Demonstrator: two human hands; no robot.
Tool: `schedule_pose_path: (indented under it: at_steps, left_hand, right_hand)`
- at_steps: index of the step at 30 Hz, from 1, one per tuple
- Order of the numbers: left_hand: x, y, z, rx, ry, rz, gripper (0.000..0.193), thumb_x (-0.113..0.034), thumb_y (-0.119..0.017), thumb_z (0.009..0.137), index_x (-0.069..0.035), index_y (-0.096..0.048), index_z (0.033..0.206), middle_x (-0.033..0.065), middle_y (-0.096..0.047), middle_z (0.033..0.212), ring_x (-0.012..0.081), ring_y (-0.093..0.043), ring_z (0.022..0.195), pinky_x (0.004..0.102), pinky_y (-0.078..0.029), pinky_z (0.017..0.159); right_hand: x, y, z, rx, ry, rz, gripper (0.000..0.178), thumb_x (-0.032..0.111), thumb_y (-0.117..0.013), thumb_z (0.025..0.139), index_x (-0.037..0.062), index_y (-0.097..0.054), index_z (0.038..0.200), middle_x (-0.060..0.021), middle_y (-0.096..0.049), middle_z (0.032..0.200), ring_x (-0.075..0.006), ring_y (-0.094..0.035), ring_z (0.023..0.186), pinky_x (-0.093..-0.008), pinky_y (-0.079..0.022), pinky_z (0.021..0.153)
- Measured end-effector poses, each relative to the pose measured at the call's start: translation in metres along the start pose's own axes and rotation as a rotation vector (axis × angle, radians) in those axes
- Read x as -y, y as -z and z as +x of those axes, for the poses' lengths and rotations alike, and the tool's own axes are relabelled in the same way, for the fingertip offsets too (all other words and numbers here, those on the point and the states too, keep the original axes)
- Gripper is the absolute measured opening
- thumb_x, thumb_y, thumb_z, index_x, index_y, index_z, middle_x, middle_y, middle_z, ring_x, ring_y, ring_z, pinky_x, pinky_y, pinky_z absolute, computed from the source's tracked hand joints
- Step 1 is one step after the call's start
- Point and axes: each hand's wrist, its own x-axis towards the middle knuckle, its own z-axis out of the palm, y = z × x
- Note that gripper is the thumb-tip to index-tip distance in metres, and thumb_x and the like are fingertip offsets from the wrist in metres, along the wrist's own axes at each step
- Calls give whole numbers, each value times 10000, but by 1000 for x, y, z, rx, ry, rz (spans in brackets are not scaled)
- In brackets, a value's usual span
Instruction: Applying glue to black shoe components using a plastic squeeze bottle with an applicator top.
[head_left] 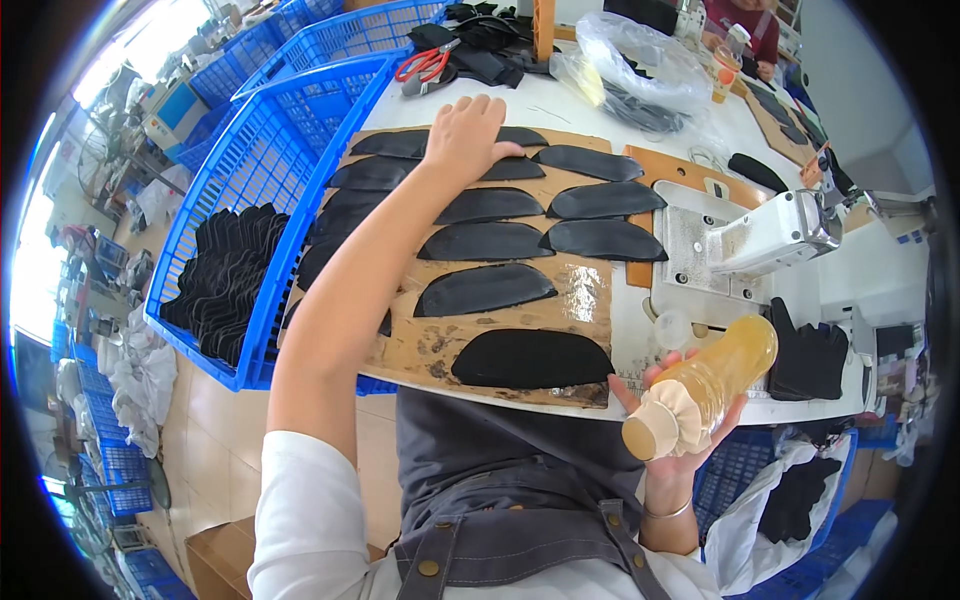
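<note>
Black curved pieces (490,241) in loose rows on a brown cardboard sheet (420,352), over a white counter (560,112); clock positions taken about the middle of the view. At 12 o'clock, left hand (463,145), palm down above the far rows: thumb set apart, other fingers close together and reaching toward 12, with no pinch visible and contact with the pieces impossible to tell. At 4 o'clock, right hand (675,440), palm turned up beneath a bottle of yellowish liquid (735,360): fingers curled about its body, except for one extended toward 10; wrapped end of the bottle toward 7, base toward 1. Just beside the extended fingertip, near 5 o'clock, a matte black piece (530,360).

Points of good handling, as judged from this arrangement: support the bottle firmly without squeezing; hold the wrapped end clear of the grey apron (480,440), in case of drips; keep the left palm light, to avoid dragging overlapping tips out of line; lift rather than slide any single piece. Surroundings: blue basket (325,105) with stacked wavy black pieces (228,280) at 10 o'clock, red-handled snips (425,66) near 12, white machine (765,235) at 3.
</note>
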Motion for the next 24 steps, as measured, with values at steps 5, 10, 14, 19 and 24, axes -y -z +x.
schedule_pose_path:
  at_steps: [5,10,14,19,24]
  left_hand:
    - [-30,84,-41,-15,-38,-380,146,-170,-634,788,-36,-585,817,93,-583,808,279,-554,819,371,-430,749]
    - [-68,128,-152,59,-50,-539,105,-68,-677,709,-64,-645,808,55,-582,737,227,-564,691,343,-431,634]
    - [-78,112,-207,-47,51,-586,174,-45,-686,692,-55,-653,863,51,-617,786,213,-594,729,323,-458,631]
    - [-77,92,-225,-267,-82,-517,284,-31,-698,623,-43,-646,902,53,-644,833,207,-623,771,286,-508,614]
    - [-74,88,-230,-315,-99,-529,264,-60,-665,620,-37,-643,882,57,-641,822,208,-623,760,295,-515,626]
  right_hand:
    - [6,-2,-3,-18,79,-22,723,665,-487,788,144,-426,1285,-109,-480,1241,-328,-492,1131,-623,-258,1021]
    - [4,-14,16,74,242,-433,720,531,-587,800,95,-359,1326,-177,-438,1282,-402,-421,1207,-531,-377,985]
    - [-16,-50,39,164,245,-748,741,523,-589,799,66,-334,1322,-197,-464,1229,-379,-476,1141,-460,-446,930]
    - [-54,-80,64,290,266,-974,676,301,-715,764,32,-366,1276,-204,-527,1164,-280,-539,1072,-370,-478,871]
    - [-80,-99,68,518,244,-1481,617,210,-736,732,5,-415,1218,-176,-527,1147,-249,-526,1042,-364,-454,865]
